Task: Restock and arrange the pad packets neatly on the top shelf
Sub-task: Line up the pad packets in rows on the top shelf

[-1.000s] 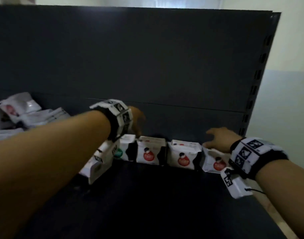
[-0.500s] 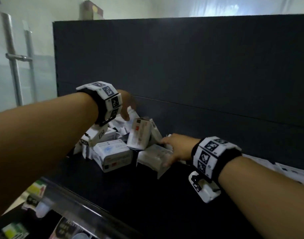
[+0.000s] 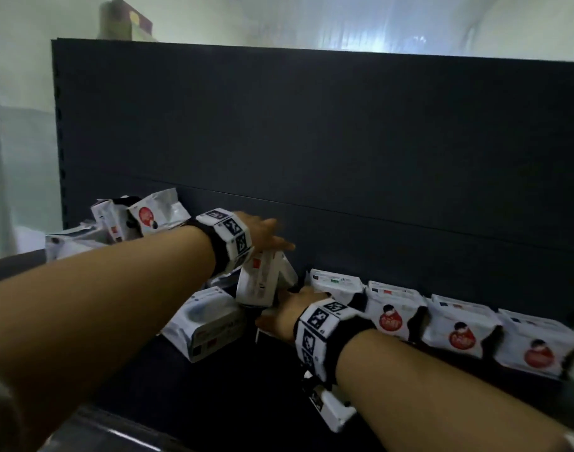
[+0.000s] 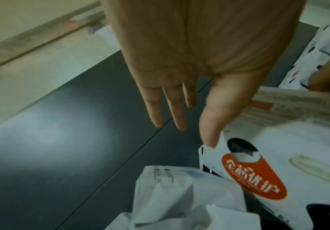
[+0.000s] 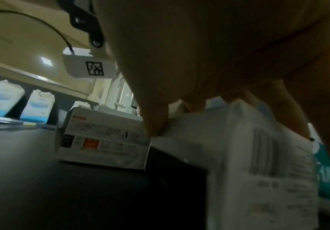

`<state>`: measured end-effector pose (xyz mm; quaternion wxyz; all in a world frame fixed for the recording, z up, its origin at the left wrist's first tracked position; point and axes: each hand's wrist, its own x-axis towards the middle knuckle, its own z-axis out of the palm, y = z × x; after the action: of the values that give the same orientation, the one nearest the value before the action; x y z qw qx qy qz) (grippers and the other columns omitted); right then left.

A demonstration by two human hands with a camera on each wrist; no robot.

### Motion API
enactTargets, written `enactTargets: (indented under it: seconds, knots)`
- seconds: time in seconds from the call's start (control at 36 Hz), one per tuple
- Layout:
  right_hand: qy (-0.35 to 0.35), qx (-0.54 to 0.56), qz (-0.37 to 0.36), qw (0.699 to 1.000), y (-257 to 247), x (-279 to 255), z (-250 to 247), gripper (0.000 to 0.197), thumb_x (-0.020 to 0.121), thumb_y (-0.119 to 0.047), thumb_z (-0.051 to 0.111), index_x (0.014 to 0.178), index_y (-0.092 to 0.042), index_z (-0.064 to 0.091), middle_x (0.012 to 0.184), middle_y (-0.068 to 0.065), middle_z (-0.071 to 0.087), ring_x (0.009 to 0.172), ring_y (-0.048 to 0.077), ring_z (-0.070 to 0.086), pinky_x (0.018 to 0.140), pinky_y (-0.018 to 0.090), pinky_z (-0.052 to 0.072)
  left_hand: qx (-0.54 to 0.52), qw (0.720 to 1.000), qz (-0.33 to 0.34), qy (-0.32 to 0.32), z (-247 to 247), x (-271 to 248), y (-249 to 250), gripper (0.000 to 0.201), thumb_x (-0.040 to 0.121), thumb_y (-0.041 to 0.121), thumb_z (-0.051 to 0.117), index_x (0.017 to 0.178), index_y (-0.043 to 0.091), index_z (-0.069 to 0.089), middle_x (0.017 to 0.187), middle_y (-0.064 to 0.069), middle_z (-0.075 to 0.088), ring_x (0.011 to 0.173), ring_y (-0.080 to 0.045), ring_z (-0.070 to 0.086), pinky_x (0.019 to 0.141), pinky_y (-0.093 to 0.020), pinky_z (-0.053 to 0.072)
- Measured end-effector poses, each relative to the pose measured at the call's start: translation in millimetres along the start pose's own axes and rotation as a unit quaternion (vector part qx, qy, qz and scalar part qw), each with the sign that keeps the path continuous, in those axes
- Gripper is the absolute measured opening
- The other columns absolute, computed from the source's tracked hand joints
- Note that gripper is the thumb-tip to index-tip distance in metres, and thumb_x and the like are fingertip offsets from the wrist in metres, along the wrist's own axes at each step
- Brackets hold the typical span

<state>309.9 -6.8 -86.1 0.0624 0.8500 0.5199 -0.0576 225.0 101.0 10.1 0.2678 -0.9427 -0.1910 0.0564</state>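
On the dark top shelf [image 3: 214, 396], the left hand [image 3: 263, 234] has its fingers [image 4: 157, 109] straight and spread, gripping nothing — only the thumb touches the top edge of a tilted pad packet [image 3: 259, 282]. The right hand [image 3: 287, 309] curls its fingers [image 5: 154, 118] over a white packet [image 5: 258, 155] at the near end of the row, thumb tip pressing its top edge. Beyond the hands, 4 packets with red labels [image 3: 455, 327] stand upright in a line along the back panel [image 3: 344, 141]. Left of the arms, a loose heap of packets [image 3: 142, 216] lies jumbled — one box-shaped pack [image 3: 207, 324] flat beside the right hand.
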Motion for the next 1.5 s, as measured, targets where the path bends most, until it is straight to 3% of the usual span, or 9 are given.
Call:
enactTargets:
  seconds: [0.17, 0.42, 0.67, 0.75, 0.83, 0.94, 1.14, 1.28, 1.5]
  knots:
    - [0.047, 0.033, -0.065, 0.996, 16.3, -31.3, -14.0, 0.036, 0.087, -0.044, 0.053, 0.118, -0.026, 0.053, 0.108, 0.009, 0.059, 0.095, 0.033, 0.055, 0.064, 0.027, 0.037, 0.008, 0.999, 0.043, -0.009, 7.3, 7.5, 5.4, 0.081, 0.079, 0.023, 0.071, 0.141, 0.044, 0.025, 0.152, -0.002, 0.016, 0.127, -0.032, 0.043, 0.092, -0.042, 0.046]
    - [0.008, 0.004, -0.088, 0.996, 20.0, -36.6, -10.8, 0.068, 0.086, -0.064, 0.050, 0.146, -0.039, 0.027, 0.151, 0.016, 0.027, 0.132, 0.042, 0.032, 0.107, 0.047, 0.033, -0.043, 0.998, 0.036, -0.029, -5.4, 9.7, 1.5, 0.084, 0.063, 0.018, 0.082, 0.133, 0.032, 0.038, 0.133, -0.002, 0.040, 0.118, -0.026, 0.049, 0.088, -0.040, 0.048]
    - [0.099, 0.143, 0.015, 0.985, 50.0, -45.4, -2.5, 0.032, 0.073, -0.044, 0.066, 0.091, -0.027, 0.046, 0.100, 0.003, 0.044, 0.097, 0.027, 0.053, 0.078, 0.031, 0.044, -0.267, 0.959, -0.069, 0.066, -29.8, -20.7, -5.4, 0.073, 0.063, 0.032, 0.086, 0.122, 0.018, 0.045, 0.116, 0.000, 0.060, 0.105, -0.021, 0.057, 0.094, -0.036, 0.046]
    - [0.072, 0.382, 0.009, 0.921, 86.1, -64.1, -21.9, 0.019, 0.083, -0.026, 0.062, 0.070, -0.019, 0.050, 0.081, 0.009, 0.051, 0.078, 0.021, 0.049, 0.066, 0.029, 0.036, -0.308, 0.945, -0.076, 0.078, -38.3, -25.7, 3.3, 0.068, 0.069, 0.036, 0.081, 0.123, 0.017, 0.045, 0.119, -0.001, 0.057, 0.106, -0.020, 0.056, 0.092, -0.031, 0.045]
    - [-0.001, 0.660, 0.077, 0.748, 130.9, -92.6, -35.6, 0.016, 0.083, -0.024, 0.057, 0.071, -0.014, 0.054, 0.068, 0.011, 0.051, 0.061, 0.022, 0.048, 0.058, 0.027, 0.040, -0.311, 0.946, -0.071, 0.056, -43.8, -24.4, 15.9, 0.063, 0.069, 0.043, 0.079, 0.118, 0.020, 0.045, 0.114, 0.002, 0.056, 0.101, -0.019, 0.054, 0.092, -0.036, 0.047]
    - [0.023, 0.741, 0.086, 0.665, 181.0, -114.7, -40.4, 0.035, 0.085, -0.026, 0.050, 0.058, -0.006, 0.061, 0.055, 0.016, 0.058, 0.047, 0.027, 0.059, 0.050, 0.032, 0.054, -0.285, 0.957, -0.050, 0.015, -47.9, -19.6, 40.5, 0.059, 0.066, 0.048, 0.078, 0.105, 0.028, 0.040, 0.109, 0.003, 0.054, 0.095, -0.017, 0.053, 0.082, -0.034, 0.048]
    - [0.043, 0.776, 0.102, 0.621, 233.4, -146.6, -24.0, 0.018, 0.074, -0.028, 0.057, 0.080, -0.015, 0.045, 0.087, 0.019, 0.046, 0.075, 0.032, 0.051, 0.081, 0.043, 0.049, -0.215, 0.975, 0.015, -0.050, -71.8, 5.1, 112.4, 0.075, 0.067, 0.046, 0.078, 0.128, 0.025, 0.040, 0.124, 0.000, 0.054, 0.108, -0.020, 0.054, 0.081, -0.031, 0.043]
    - [0.029, 0.768, 0.076, 0.636, 258.1, -165.9, -11.4, 0.041, 0.085, -0.035, 0.050, 0.098, -0.001, 0.069, 0.111, 0.030, 0.059, 0.096, 0.040, 0.059, 0.096, 0.051, 0.043, -0.191, 0.978, 0.053, -0.059, -81.7, 18.7, 164.1, 0.075, 0.071, 0.046, 0.077, 0.132, 0.024, 0.039, 0.128, 0.000, 0.052, 0.113, -0.020, 0.053, 0.077, -0.028, 0.040]
    - [0.035, 0.787, -0.002, 0.616, 283.1, -185.6, -10.6, 0.048, 0.081, -0.040, 0.054, 0.110, -0.008, 0.072, 0.116, 0.025, 0.066, 0.094, 0.037, 0.069, 0.074, 0.045, 0.056, -0.238, 0.964, 0.086, -0.076, -96.7, 24.8, 184.0, 0.084, 0.069, 0.045, 0.080, 0.138, 0.032, 0.034, 0.131, 0.007, 0.052, 0.108, -0.014, 0.053, 0.084, -0.026, 0.041]
